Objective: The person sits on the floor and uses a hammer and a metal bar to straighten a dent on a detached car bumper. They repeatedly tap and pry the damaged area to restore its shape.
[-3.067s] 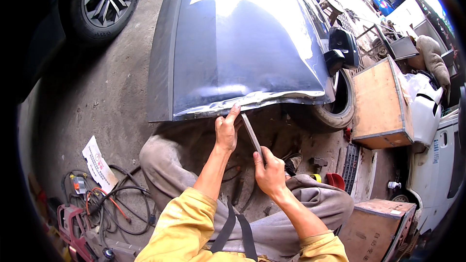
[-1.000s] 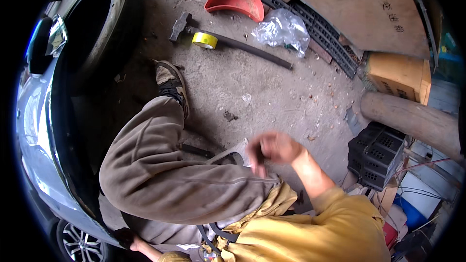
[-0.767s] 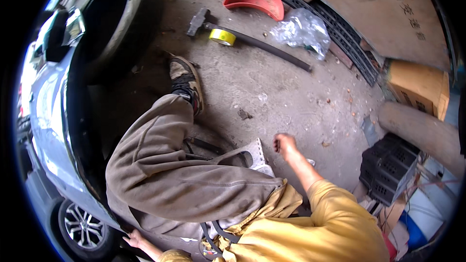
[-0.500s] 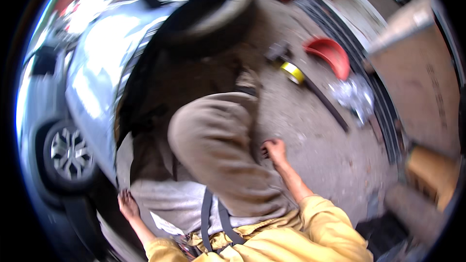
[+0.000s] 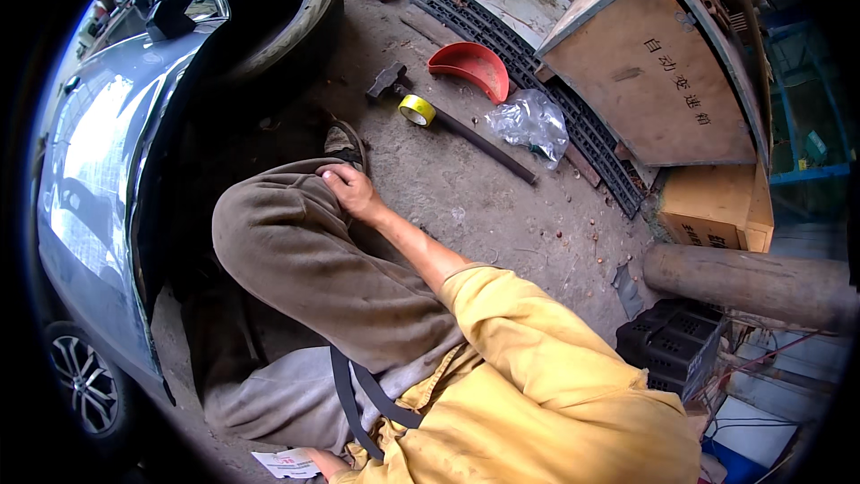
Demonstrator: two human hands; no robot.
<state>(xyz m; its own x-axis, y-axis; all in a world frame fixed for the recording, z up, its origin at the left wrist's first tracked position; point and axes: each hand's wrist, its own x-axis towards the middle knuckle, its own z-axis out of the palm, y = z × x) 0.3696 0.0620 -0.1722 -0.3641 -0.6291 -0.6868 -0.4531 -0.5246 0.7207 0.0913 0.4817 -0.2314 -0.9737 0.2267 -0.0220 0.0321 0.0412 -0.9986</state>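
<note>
right hand: laid on the bent knee, fingers curled, nothing held
left hand: low by a paper; grip cannot be told
hammer: ahead of the right hand, apart, handle slanting away to the right

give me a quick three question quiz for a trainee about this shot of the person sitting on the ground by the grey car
1. True or false: the right hand rests on the person's raised knee.
2. What lies nearest the yellow tape roll? A) sledgehammer B) loose tyre C) black crate
3. Fill in: the dustpan is ____ in colour.

Key: 1 true; 2 A; 3 red.
</note>
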